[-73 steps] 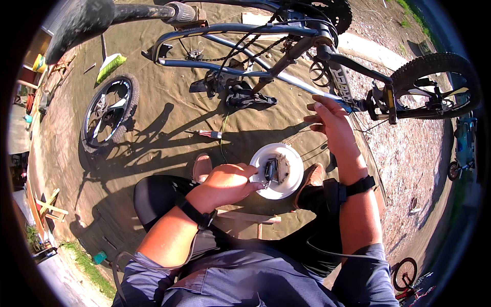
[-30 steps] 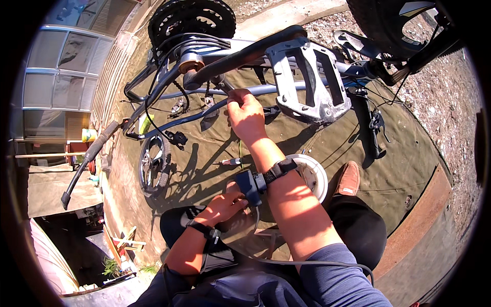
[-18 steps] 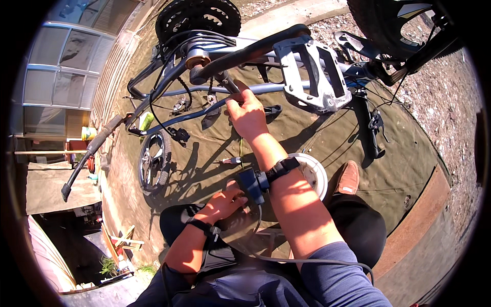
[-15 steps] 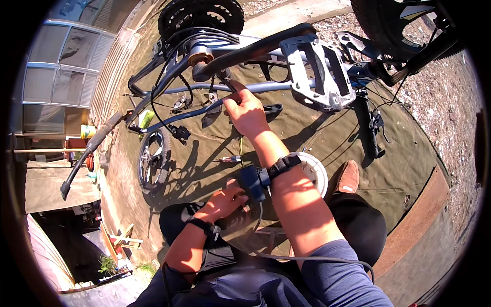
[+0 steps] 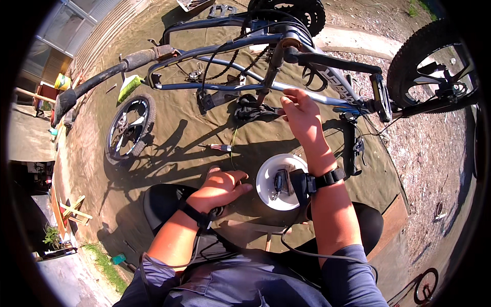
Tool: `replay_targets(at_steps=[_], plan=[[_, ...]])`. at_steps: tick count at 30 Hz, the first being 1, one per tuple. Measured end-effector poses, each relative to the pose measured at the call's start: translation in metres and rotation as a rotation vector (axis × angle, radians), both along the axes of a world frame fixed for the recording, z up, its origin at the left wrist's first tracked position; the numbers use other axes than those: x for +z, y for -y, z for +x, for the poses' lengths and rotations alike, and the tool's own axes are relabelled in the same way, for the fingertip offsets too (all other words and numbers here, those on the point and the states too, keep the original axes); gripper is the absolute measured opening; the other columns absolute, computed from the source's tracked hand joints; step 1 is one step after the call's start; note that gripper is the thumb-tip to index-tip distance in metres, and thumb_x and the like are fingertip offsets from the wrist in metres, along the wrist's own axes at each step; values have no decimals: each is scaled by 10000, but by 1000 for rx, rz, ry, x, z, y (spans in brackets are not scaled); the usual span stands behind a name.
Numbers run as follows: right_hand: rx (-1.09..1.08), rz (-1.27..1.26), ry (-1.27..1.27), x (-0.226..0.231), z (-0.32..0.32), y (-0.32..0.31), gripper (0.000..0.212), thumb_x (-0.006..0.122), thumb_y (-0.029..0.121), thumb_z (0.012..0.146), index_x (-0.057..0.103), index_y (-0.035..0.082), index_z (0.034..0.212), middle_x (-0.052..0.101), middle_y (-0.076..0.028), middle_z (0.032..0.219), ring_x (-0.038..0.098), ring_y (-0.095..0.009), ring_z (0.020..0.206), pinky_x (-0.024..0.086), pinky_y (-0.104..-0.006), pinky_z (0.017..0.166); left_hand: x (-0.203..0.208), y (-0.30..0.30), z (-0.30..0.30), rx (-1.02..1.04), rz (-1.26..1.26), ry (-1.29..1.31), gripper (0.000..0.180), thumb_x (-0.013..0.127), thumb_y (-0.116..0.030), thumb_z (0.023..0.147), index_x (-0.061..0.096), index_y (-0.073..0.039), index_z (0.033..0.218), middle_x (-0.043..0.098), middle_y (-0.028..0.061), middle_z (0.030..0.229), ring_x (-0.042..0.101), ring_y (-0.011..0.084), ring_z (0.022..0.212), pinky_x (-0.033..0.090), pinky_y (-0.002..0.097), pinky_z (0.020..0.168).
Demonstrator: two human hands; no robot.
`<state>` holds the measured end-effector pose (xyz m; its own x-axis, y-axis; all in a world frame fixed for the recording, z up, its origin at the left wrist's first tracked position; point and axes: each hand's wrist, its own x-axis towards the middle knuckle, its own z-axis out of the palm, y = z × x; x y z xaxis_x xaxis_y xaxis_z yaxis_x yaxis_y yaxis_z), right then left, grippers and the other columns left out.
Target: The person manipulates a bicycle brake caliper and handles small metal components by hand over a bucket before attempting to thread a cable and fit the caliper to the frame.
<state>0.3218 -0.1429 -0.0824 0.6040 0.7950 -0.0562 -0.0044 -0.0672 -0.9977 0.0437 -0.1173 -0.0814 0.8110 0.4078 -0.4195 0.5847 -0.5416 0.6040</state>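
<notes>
My right hand [image 5: 303,111] is raised in front of the bicycle frame [image 5: 194,53], near its seat tube. Its fingers are curled, and whatever they grip is hidden or too small to name. The frame rests upside down on its dark saddle [image 5: 251,111] and handlebar. A black crank arm [image 5: 337,62] runs right from the bottom bracket to a pedal [image 5: 380,97] seen edge-on. Low over my left knee, my left hand [image 5: 221,186] is open, thumb and fingers apart. Right of it stands a white bowl [image 5: 262,190] with dark metal pieces inside.
A small-handled tool [image 5: 221,147] lies on the green ground cloth [image 5: 192,166]. A loose wheel [image 5: 131,128] is at left, below a long dark bar [image 5: 92,84]. The fitted wheel [image 5: 409,51] stands far right. A wooden-handled tool [image 5: 268,240] lies before me.
My view has shifted, bringing the bowl fully into sight. My right hand has left the crank's inner end and lowered. The pedal has turned from face-on to edge-on. My left hand's fingers have spread.
</notes>
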Motion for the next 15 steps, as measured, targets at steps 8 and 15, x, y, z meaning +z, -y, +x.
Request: replay_targets(at_steps=[8,15], plan=[[146,-310,418,41,31,37,349,664,227,982,638,26,1265,700,-51,1016,695,-121,819,528,-264,687,22,-6,-18,4,1,109,451,627,-447,957,664,-96,1236,742,94,990,711,289,961,512,420,847],[72,-472,420,58,72,125,304,645,205,994,638,48,1254,704,-56,1015,717,-137,780,530,-257,644,37,-11,-30,-35,36,316,461,669,-426,927,658,-1,1105,706,219,958,693,405,885,547,499,754]])
